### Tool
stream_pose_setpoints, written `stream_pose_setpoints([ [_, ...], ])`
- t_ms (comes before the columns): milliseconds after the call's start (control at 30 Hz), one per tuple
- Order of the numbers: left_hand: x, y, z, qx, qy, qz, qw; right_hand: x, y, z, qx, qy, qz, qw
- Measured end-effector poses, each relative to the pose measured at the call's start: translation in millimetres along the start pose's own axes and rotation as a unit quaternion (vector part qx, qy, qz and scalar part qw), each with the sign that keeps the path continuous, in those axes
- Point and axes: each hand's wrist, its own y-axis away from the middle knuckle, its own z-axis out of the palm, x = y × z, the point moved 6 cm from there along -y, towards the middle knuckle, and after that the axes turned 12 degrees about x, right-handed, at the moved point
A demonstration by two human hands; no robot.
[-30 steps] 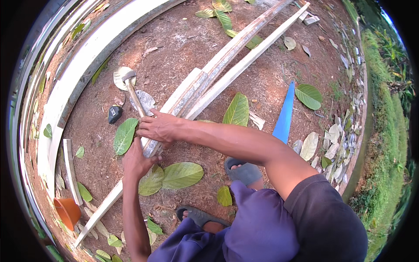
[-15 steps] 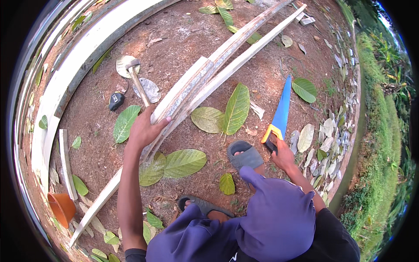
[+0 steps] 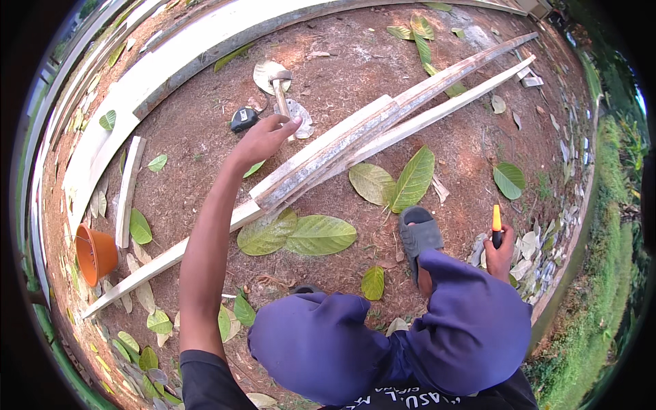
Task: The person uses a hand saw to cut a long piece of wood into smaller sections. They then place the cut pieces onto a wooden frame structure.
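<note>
Two bare hands are well apart above reddish soil (image 3: 198, 109). The right hand (image 3: 501, 253) is closed around a yellow-and-black saw handle (image 3: 497, 222), which points up and away out of the fist; the blade cannot be made out. The left hand (image 3: 263, 143) is reaching forward with its fingers loosely spread, right over the lower part of a hammer (image 3: 280, 99). Whether it touches the wooden shaft cannot be told; the hammer's head lies just beyond the fingertips, on a pale dry leaf (image 3: 266, 74). A black tape measure (image 3: 244, 119) sits just left of the left hand. To that hand's right, joined boards (image 3: 324, 154) slant away, well to the left of the right hand. A short wooden strip (image 3: 130, 191) lies left of the left hand, and an orange pot (image 3: 99, 254) stands farther left and nearer the body. A grey sandal (image 3: 419, 239) is left of the right hand, and a green leaf (image 3: 509, 180) lies beyond it.
</note>
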Motion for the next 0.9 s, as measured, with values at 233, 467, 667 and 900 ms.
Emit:
stream_pose_setpoints([
  [233,59,-23,-6,0.011,-0.12,0.034,0.992,-22,-34,-45,0.208,-0.421,-0.03,0.883],
  [467,129,-64,85,-0.081,-0.351,0.069,0.93,-126,-142,50,-0.072,-0.595,0.103,0.794],
  [667,116,-112,147,-0.026,-0.329,0.041,0.943,-164,-154,101,-0.258,-0.481,0.029,0.838],
  [900,105,-125,187,-0.025,-0.325,-0.024,0.945,-145,-143,100,-0.278,-0.423,-0.057,0.86],
])
